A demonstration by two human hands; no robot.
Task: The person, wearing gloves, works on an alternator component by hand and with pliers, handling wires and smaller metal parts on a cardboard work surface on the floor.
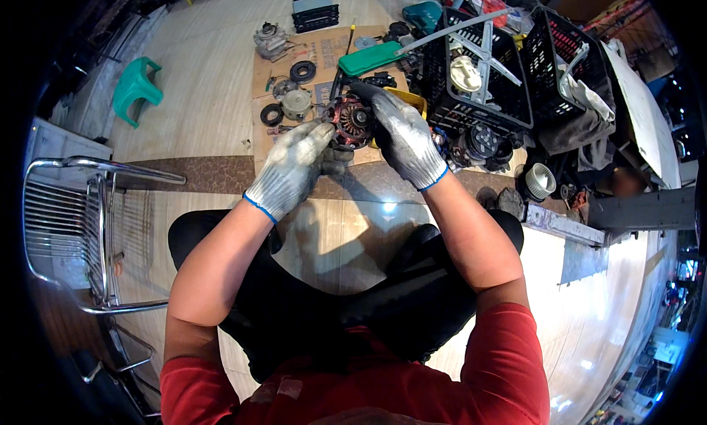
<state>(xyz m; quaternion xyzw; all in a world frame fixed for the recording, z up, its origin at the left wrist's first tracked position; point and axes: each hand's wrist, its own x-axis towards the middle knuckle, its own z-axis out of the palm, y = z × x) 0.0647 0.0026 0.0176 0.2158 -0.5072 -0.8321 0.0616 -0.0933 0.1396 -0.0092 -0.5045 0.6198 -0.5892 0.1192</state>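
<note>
Over cardboard point(324, 57) on tiled floor point(206, 71), both hands hold an alternator point(352, 121).

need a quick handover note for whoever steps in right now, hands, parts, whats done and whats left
Left hand, in a grey knit glove, grips the near side of the round dark-red wound motor part with a metal hub.
Right hand, gloved too, lies over its far side; both hold it above the brown cardboard sheet.
Already lying loose on the cardboard: a black rubber ring, a round metal housing.
The green plastic case lies behind, shut.
Left: the motor part is in hand, not set down.
</note>
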